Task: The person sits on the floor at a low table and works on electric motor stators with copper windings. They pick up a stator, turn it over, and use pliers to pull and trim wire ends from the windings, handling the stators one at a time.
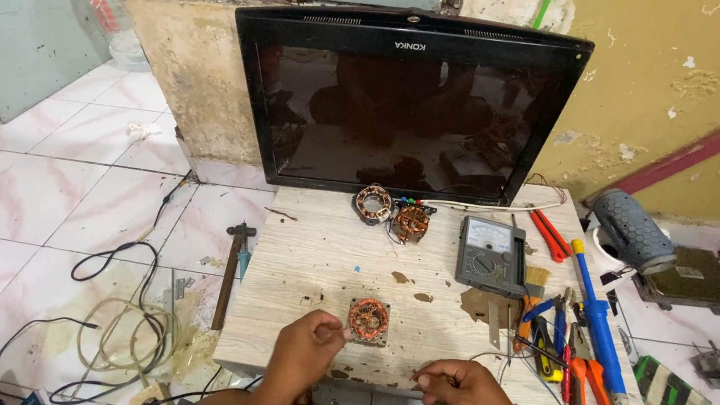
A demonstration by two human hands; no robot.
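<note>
A: Copper windings glow orange on the small motor stator [368, 320], which lies flat near the front edge of the pale wood-grain worktop [322, 243].

B: And the hands?

A: The left hand [305, 351] sits just left of the stator, fingers curled in, its fingertips pinched at the stator's left rim. Whether it pinches a wire there is too small to tell. The right hand [457, 383] rests on the near edge of the worktop, right of the stator and apart from it, loosely closed, thumb and forefinger pressed together on what looks like a thin wire [485, 358].

B: What lies around them?

A: Two more wound stators [392, 211] at the far side, below a dark flat screen [403, 102] leaning on the wall. A grey analogue multimeter [492, 255] lies to the right. Farther right: a blue-handled soldering iron [597, 323], orange-handled pliers [593, 397] and red-handled cutters [551, 237]. A hammer [231, 269] lies on the tiled floor at left, beside loose cables [119, 329].
</note>
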